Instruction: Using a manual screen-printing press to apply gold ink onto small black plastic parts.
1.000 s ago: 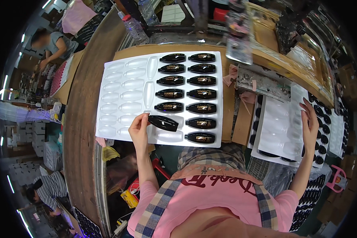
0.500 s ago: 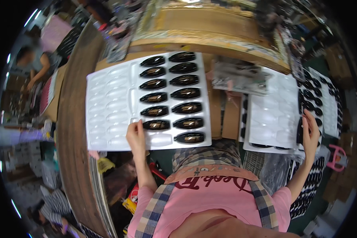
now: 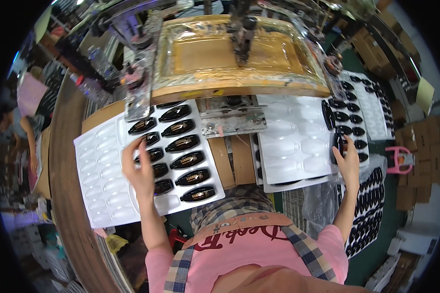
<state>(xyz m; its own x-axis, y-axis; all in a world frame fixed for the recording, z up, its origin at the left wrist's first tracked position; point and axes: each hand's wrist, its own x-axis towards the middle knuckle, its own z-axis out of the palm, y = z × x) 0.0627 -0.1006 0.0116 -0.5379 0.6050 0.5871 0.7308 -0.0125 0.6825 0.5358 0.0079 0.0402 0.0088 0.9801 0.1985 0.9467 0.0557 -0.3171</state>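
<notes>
My left hand [image 3: 139, 168] hovers over a white moulded tray [image 3: 100, 176], its fingers apart and nothing seen in them. Two columns of glossy black bottle-shaped pieces [image 3: 188, 160] with gold print lie in the pockets to its right; the pockets to its left hold no black pieces. On the right, my right hand [image 3: 348, 161] has its fingers closed around a black bottle-shaped piece [image 3: 337, 146], which stands lengthwise at the right edge of a second white tray [image 3: 298, 132]. Another black piece [image 3: 328, 115] lies just beyond it.
A wooden screen-printing frame [image 3: 239, 94] with yellowish mesh spans the far side, above a metal fixture [image 3: 233, 121]. More black pieces [image 3: 371, 210] fill trays on the right. A pink stool [image 3: 399, 160] and cardboard boxes [image 3: 428, 161] stand beyond. Another person's arm [image 3: 32, 141] shows far left.
My view has swung, so the trays appear further left and the printing frame shows more fully. My left hand has risen from the tray's near pockets. My right hand now grips a black bottle-shaped piece.
</notes>
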